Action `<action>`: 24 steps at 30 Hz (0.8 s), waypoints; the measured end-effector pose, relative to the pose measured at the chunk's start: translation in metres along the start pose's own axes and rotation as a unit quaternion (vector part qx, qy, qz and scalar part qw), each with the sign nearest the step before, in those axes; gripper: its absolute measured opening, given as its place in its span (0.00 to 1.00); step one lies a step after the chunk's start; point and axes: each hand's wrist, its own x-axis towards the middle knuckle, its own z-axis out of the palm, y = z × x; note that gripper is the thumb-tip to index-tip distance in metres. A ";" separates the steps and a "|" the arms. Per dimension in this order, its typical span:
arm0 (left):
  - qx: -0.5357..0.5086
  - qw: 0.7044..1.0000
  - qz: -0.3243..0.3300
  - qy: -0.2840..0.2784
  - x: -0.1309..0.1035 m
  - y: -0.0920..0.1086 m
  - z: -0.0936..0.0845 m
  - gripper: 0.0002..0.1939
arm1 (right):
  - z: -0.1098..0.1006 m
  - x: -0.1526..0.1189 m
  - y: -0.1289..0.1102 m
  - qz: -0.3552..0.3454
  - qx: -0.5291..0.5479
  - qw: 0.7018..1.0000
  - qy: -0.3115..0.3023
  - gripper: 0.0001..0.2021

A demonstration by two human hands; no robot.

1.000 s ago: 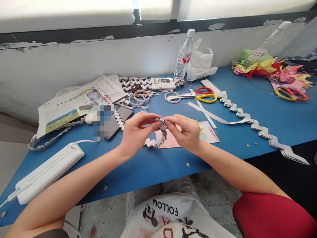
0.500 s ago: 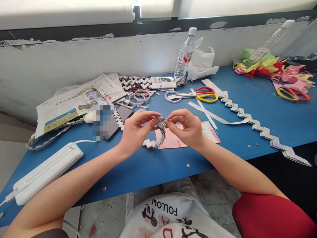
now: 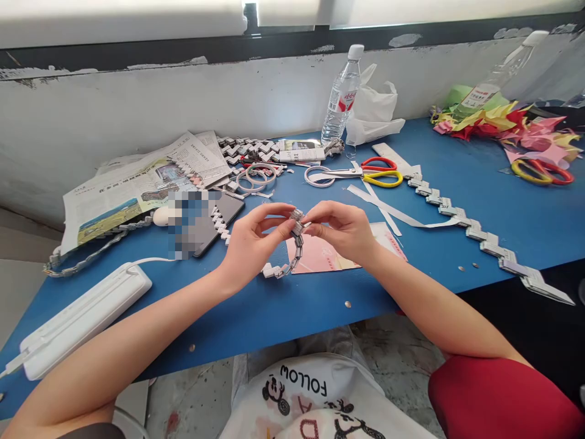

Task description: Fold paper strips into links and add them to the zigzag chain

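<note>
Between my hands hangs a woven chain of folded newspaper [image 3: 299, 241], its lower part curving back toward the left beneath my left hand [image 3: 257, 241]. That hand pinches the chain near its upper end, thumb in front and fingers behind. Thumb and forefinger of my right hand [image 3: 342, 230] close on a small white folded paper piece [image 3: 308, 225] at the chain's end. Whether this piece is fully joined to the chain I cannot tell. Under the hands lies a pink printed sheet [image 3: 315, 259], partly covered by my right hand.
Scissors [image 3: 375, 173], paper strips [image 3: 388, 213] and rolls of tape [image 3: 256, 178] lie beyond my hands. Another paper chain [image 3: 475, 233] stretches along the right. Newspapers [image 3: 114, 195] and a white power strip [image 3: 86, 317] are on the left; a water bottle [image 3: 342, 97] stands behind.
The upper end of the chain has turned upright in my left hand. My right fingers have shifted slightly, so a white paper tip now shows between them.
</note>
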 end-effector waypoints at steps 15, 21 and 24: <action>0.011 1.000 -0.022 0.007 -0.002 -0.001 0.003 0.13 | 0.010 -0.001 -0.010 0.139 0.112 0.984 0.028 0.16; 0.000 0.999 -0.036 0.000 -0.001 -0.002 0.002 0.13 | 0.006 -0.002 -0.006 0.124 0.111 0.986 -0.006 0.12; -0.009 0.999 -0.038 0.006 0.000 -0.003 0.002 0.13 | 0.005 -0.003 -0.005 0.118 0.109 0.987 -0.011 0.10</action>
